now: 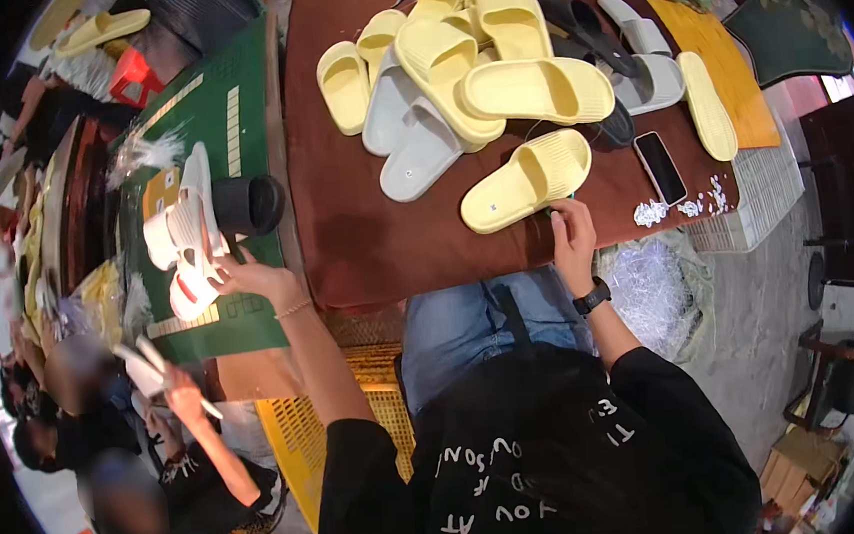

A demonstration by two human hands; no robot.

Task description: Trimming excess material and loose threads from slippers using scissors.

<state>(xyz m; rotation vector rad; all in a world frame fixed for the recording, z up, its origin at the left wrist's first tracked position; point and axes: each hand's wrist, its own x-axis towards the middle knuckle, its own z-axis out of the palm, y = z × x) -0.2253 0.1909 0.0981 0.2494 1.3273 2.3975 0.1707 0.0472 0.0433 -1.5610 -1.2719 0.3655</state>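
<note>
— Brown cloth covers the big table [375, 241], right? What sits on it?

— A heap of soft foam slippers, yellow and grey [451, 64], well past the fingertips. One yellow foam slipper [526, 181] lies apart from the heap, just above the right hand [572, 238].

— Is that hand holding it?

— Its curled fingers [561, 214] touch the slipper's near edge; I cannot tell if they grip. A flat black phone [660, 167] lies near, to their right.

— And the left hand [252, 278]?

— Its fingers are closed around a pair of white slippers with red trim [185, 248], over the green mat [219, 113].
</note>
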